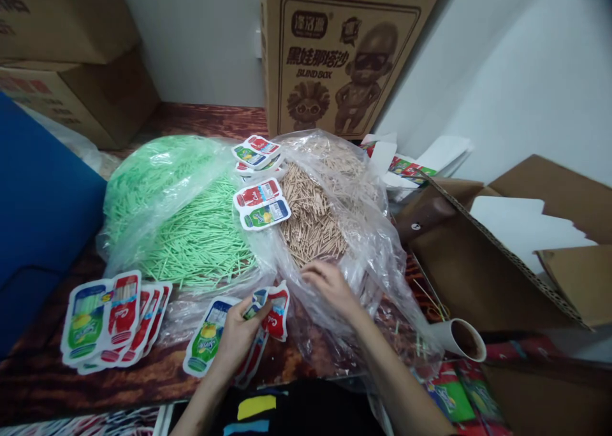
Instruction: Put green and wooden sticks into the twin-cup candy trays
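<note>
My left hand point(239, 334) is closed on a small Cola and Sprite printed packet point(277, 315), its top bent a little. Under that hand lie more such packets, one with a green Sprite print point(209, 337). At the near edge of the clear bag of brown sticks point(310, 225), my right hand point(332, 287) has its fingers curled together; whatever is between them is hidden. Left of this bag is another clear bag full of light green sticks point(201, 232). Several filled packets point(102, 321) overlap at the table's left, with green and pale sticks showing inside.
Printed packets point(262, 204) rest between the two bags. A tall carton point(344, 60) stands behind them. At the right are an open cardboard box point(478, 264) and a tipped paper cup point(459, 340). A blue panel point(43, 225) and stacked cartons point(81, 98) bound the left.
</note>
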### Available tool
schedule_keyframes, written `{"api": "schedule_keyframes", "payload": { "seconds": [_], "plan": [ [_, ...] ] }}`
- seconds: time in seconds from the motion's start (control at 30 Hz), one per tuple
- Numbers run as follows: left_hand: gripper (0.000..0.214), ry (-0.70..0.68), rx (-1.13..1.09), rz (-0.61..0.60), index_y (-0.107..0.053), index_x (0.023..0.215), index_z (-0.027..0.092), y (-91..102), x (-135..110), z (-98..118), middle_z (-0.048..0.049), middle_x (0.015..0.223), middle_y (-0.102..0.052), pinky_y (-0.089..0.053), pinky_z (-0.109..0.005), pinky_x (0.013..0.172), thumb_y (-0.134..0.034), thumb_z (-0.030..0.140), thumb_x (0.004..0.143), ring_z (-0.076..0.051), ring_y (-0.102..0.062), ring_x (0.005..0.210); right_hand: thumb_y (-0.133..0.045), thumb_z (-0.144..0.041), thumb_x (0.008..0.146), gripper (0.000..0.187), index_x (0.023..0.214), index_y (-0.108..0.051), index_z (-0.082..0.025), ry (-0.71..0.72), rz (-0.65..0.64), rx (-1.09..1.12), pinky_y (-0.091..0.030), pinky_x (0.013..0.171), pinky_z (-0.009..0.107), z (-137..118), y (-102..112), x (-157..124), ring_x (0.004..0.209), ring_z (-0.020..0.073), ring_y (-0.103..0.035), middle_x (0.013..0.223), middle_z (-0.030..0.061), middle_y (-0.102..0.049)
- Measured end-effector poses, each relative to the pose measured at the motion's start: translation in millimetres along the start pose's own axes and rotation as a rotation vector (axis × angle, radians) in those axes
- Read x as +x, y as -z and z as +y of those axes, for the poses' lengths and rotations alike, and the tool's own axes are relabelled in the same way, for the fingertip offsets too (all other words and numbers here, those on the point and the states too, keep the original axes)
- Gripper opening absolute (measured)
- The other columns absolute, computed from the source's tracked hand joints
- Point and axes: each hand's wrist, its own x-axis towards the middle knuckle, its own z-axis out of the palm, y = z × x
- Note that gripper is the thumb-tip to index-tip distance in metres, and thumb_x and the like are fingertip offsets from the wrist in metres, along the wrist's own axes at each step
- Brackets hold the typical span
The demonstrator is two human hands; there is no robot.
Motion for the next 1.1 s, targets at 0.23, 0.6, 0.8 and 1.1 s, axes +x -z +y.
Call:
{"api": "schedule_keyframes", "payload": {
  "seconds": [0.23,0.6,0.8,1.1],
  "plan": [
    [0.029,0.056,-0.071,-0.030,-0.071,0.079,0.015,5.0,1,-10,-0.0014,0.073,-0.071,-0.047,-0.022,0.056,-0.073,0.042,0.069,-0.015,-0.059,0.061,-0.045,-0.010,0.087,0.022,0.090,-0.066,-0.018,-0.106,0.224,-0.909,-0.038,0.074,0.030,64,64,20,0.088,0.0221,-0.051,0.090,0.0091,-0.060],
    [0.027,0.018,-0.060,-0.027,-0.070,0.077,0.014,14.8,3,-20,-0.0014,0.073,-0.070,-0.048,-0.024,0.062,-0.072,0.041,0.071,-0.016,-0.059,0.065,-0.045,-0.016,0.092,0.030,0.115,-0.063,-0.019,0.057,-0.037,-1.214,-0.033,0.081,0.035,71,57,52,0.099,0.0270,-0.044,0.105,0.0134,-0.055],
    [0.025,0.023,-0.053,-0.018,-0.071,0.078,0.015,18.0,1,-20,-0.0003,0.073,-0.070,-0.047,-0.023,0.063,-0.071,0.040,0.073,-0.015,-0.059,0.065,-0.047,-0.013,0.089,0.031,0.116,-0.062,-0.018,0.098,-0.068,-1.250,-0.032,0.085,0.038,68,60,48,0.107,0.0287,-0.042,0.113,0.0148,-0.055],
    [0.025,0.024,-0.054,-0.039,-0.067,0.077,0.015,15.3,3,-21,-0.0011,0.076,-0.070,-0.044,-0.021,0.059,-0.071,0.040,0.073,-0.016,-0.059,0.067,-0.043,-0.016,0.091,0.022,0.102,-0.062,-0.015,0.260,-0.073,-1.260,-0.025,0.101,0.041,87,58,46,0.121,0.0283,-0.037,0.113,0.0145,-0.059]
  ]
}}
